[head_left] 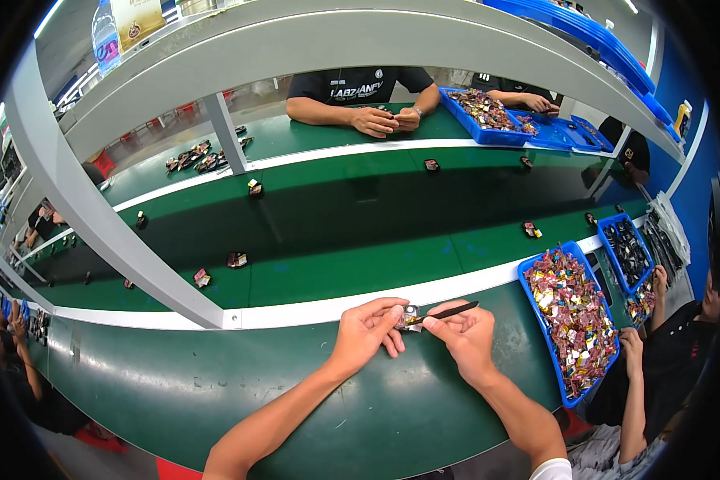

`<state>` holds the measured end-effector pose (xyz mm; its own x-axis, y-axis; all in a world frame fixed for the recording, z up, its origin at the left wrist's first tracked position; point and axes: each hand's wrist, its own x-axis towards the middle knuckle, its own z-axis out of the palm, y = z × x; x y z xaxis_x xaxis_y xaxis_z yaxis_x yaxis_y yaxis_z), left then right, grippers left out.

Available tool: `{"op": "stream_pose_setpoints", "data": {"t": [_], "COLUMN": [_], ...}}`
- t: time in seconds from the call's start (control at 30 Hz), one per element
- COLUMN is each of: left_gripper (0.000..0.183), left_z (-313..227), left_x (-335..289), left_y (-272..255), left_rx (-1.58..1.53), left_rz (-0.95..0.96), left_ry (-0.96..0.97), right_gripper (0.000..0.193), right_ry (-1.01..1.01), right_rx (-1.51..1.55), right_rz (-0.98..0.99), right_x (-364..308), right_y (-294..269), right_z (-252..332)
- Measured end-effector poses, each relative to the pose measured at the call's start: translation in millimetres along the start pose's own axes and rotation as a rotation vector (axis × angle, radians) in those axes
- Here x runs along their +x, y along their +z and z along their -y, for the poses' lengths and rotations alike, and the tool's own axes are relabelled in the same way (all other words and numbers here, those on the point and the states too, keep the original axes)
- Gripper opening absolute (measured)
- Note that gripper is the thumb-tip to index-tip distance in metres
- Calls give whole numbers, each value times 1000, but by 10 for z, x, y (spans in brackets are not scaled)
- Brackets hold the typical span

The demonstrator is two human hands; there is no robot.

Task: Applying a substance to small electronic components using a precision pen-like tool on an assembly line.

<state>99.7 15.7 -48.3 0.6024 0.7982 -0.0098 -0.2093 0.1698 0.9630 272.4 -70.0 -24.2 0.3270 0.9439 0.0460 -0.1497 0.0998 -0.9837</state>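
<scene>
You held a small part (410,315) with a shiny metal face against a thin black tool (448,311) that looked matt, probably plastic. The green bench top (216,384) was smooth with a dull sheen, and the conveyor belt (360,240) was the same green, a little glossier. The blue trays (536,316) were glossy moulded plastic, filled with foil-bright red and gold pieces (576,320). The shelf frame (96,216) was grey painted metal, satin.
</scene>
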Motion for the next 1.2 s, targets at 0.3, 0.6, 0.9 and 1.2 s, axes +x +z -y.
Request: {"op": "stream_pose_setpoints", "data": {"t": [0.3, 0.6, 0.9, 1.2], "left_gripper": [31, 29, 28, 29], "left_z": [-9, -3, -8, -16], "left_x": [9, 17, -13, -16], "left_y": [-56, -40, -52, -47], "left_rx": [-37, -61, -57, -60], "left_rz": [79, 68, 62, 51], "left_ry": [-6, 23, 29, 28], "right_gripper": [10, 9, 8, 10], "right_ry": [-237, -284, -320, -347], "right_rx": [-210, -300, -352, -343], "right_rz": [-32, -63, -73, -76], "right_x": [-56, -56, -71, -64], "right_y": [3, 45, 57, 55], "right_z": [-62, -76, -78, -132]}}
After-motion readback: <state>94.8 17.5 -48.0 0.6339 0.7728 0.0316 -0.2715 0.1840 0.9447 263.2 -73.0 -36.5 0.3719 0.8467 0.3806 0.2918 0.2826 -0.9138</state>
